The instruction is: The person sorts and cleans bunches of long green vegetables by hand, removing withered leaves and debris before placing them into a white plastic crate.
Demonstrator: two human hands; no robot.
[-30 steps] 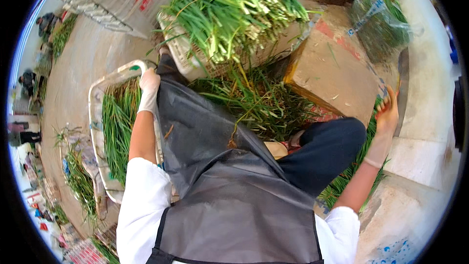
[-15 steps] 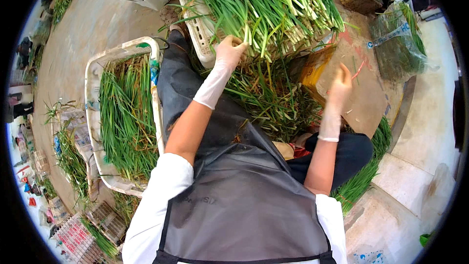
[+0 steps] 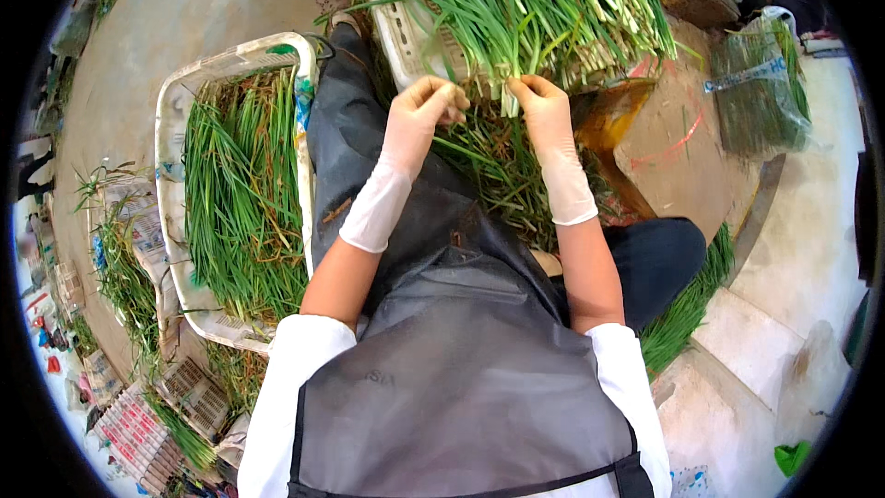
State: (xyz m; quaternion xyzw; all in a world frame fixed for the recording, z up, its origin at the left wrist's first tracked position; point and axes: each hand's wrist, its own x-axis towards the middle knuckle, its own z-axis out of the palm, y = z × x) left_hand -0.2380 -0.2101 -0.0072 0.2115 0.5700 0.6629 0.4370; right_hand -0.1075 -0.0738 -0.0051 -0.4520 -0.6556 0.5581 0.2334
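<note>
Over there, greens (image 3: 535, 9) lie heaped on a crate (image 3: 398, 32) before the person (image 3: 461, 387), loose leaves (image 3: 489, 161) between, another filled basket (image 3: 171, 143) beside the left leg (image 3: 346, 143), a bagged bundle (image 3: 756, 97) farther off right.

The left hand (image 3: 419, 118) curls, thumb close to its fingers (image 3: 454, 103); the right hand (image 3: 548, 118) pinches. Both forearms (image 3: 590, 267) reach ahead, the hands near but apart.

Grey-brown floor (image 3: 207, 14) at left; pale slabs (image 3: 751, 337) right; bright light.
</note>
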